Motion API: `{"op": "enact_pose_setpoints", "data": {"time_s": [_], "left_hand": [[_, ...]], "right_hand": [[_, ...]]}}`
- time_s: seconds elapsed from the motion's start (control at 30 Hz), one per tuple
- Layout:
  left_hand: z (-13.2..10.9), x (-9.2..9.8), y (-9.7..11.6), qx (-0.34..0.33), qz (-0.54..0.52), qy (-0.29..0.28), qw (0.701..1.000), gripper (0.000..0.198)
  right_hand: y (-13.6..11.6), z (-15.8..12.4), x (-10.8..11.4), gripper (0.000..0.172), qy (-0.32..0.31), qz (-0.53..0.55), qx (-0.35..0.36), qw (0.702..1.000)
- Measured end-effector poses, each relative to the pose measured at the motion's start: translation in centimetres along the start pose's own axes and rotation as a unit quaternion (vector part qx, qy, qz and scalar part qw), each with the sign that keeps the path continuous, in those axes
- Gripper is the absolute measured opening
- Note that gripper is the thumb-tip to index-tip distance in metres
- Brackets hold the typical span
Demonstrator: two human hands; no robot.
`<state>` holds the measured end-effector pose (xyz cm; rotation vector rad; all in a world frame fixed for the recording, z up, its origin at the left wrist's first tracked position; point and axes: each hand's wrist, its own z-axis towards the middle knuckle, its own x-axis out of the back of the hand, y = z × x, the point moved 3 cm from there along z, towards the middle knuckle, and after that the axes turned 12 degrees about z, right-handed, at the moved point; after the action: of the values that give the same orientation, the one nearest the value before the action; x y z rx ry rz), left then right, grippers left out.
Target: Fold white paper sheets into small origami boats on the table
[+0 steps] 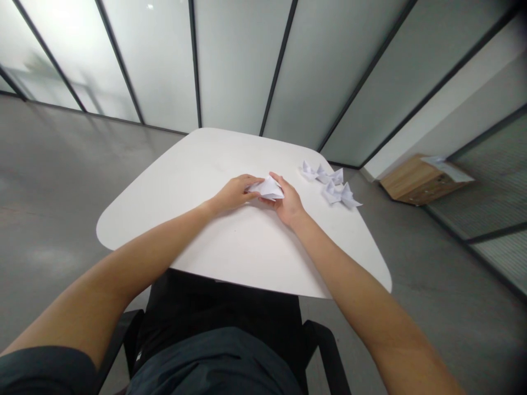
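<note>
Left hand: left hand (234, 195) reaches in from the left, fingers together and clamped on the left end of the paper.
Folded white paper: folded white paper (268, 188) sits between both sets of fingers, held just above the counter (173, 164); long axis runs roughly left to right, with a peak upward.
Right hand: right hand (289, 206) comes in from the lower right, fingers curled and clamped on the paper's right end. Neither hand is clearly nearer.
Paper boats: two folded paper boats (321, 173) (341, 194) sit on the counter right of the right fingers, apart from them.
Wooden box: wooden box (420, 181) sits on the floor far right of the fingers, a white sheet (448, 168) on top.
</note>
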<state>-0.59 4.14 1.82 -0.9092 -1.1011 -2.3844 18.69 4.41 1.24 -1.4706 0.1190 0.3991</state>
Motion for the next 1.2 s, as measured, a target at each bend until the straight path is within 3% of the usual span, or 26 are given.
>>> {"op": "enact_pose_setpoints", "data": {"time_s": [0.13,0.27,0.43,0.57,0.67,0.73,0.8,0.87,1.2], "left_hand": [[0.0,0.4,0.0,0.027,-0.018,0.026,0.999,0.065],[-0.1,1.3,1.2,0.016,-0.050,0.029,0.998,0.055],[-0.2,2.2,2.6,-0.056,-0.024,0.024,0.998,0.032],[-0.1,2.0,1.8,-0.059,-0.014,0.024,0.998,0.054],[0.1,1.7,1.0,-0.082,0.032,0.039,0.995,0.034],[0.1,1.6,0.8,-0.096,0.056,0.055,0.992,0.044],[0.1,1.7,0.6,-0.091,0.066,0.063,0.992,0.062],[0.1,1.7,0.5,-0.072,0.068,0.059,0.993,0.067],[0.1,1.7,-0.1,-0.012,-0.009,0.048,0.999,0.058]], "right_hand": [[-0.1,0.0,-0.5,0.046,-0.005,-0.005,0.016,1.000],[-0.3,0.2,-0.1,0.042,0.004,-0.024,0.027,0.999],[-0.2,0.3,0.6,0.039,0.034,0.051,0.002,0.998],[-0.4,0.2,0.6,0.041,0.052,0.096,-0.003,0.994],[-0.6,0.1,0.2,0.043,0.055,0.101,0.003,0.993],[-0.7,0.0,0.1,0.046,0.055,0.104,0.005,0.993],[-0.8,-0.1,0.0,0.051,0.053,0.103,0.005,0.993],[-0.9,-0.2,0.1,0.054,0.049,0.104,0.006,0.993],[-0.9,0.1,0.3,0.053,0.043,0.130,0.043,0.990]]}}
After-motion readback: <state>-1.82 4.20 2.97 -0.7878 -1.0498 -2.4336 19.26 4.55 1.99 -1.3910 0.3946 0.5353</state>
